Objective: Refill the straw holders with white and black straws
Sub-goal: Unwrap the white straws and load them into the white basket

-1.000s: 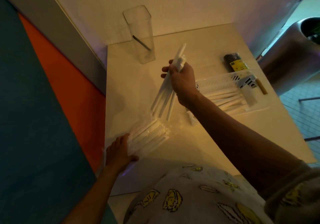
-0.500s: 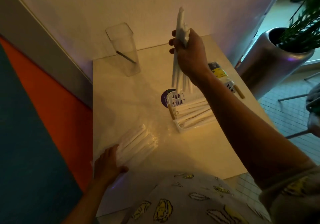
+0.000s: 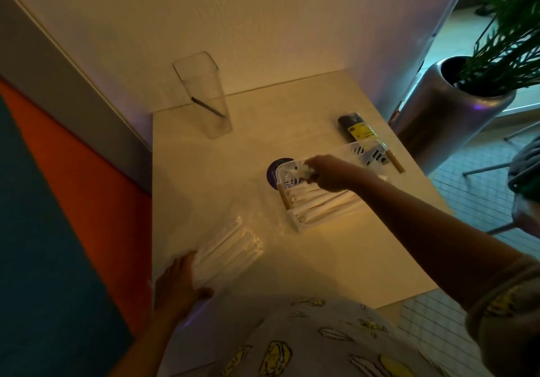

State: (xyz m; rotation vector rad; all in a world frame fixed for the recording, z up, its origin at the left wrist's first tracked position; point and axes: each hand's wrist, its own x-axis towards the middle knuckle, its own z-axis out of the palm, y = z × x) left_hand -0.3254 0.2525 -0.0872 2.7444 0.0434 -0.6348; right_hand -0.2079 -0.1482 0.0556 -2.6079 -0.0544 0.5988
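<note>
At centre right of the frame the right hand reaches into the white basket on the desk, fingers curled round white straws above those already lying inside. At lower left the left hand rests flat on a straw pack. A clear holder with one black straw stands upper centre-left, well apart.

White table with basket, clear holder, straw packet.
</note>
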